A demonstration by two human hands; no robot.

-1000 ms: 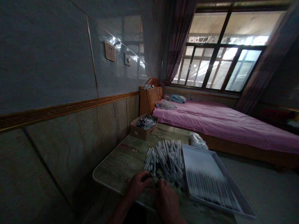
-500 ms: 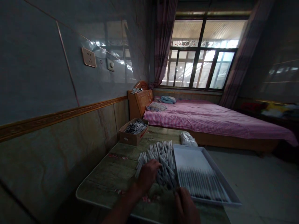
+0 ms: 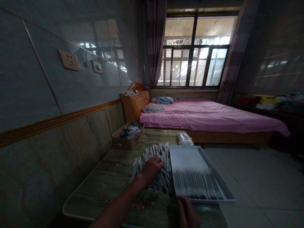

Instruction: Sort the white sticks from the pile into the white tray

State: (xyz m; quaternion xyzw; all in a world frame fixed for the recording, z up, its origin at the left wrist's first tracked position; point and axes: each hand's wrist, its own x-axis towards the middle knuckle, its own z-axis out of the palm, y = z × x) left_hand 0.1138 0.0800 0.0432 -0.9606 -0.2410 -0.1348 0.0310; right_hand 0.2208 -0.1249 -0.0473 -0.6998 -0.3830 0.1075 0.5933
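My left hand (image 3: 152, 167) lies on a loose pile of white pens (image 3: 154, 156) in the middle of a small table (image 3: 106, 177), its fingers curled down into the pile. What they grip is hidden. My right hand (image 3: 187, 212) sits at the bottom edge, just below the near rim of a flat white tray (image 3: 187, 155); its fingers look closed in the dark and I cannot make out whether they hold anything. A row of pens (image 3: 197, 183) lies side by side in the tray's near half.
A cardboard box of dark pens (image 3: 128, 134) stands at the table's far left by the tiled wall. A white plastic bag (image 3: 185, 138) lies behind the tray. Beyond is a bed with a pink checked cover (image 3: 209, 117), under a window.
My left hand moved forward from the table's near edge onto the pen pile. My right hand drew back toward the tray's near rim. The camera lifted and turned, showing more of the room.
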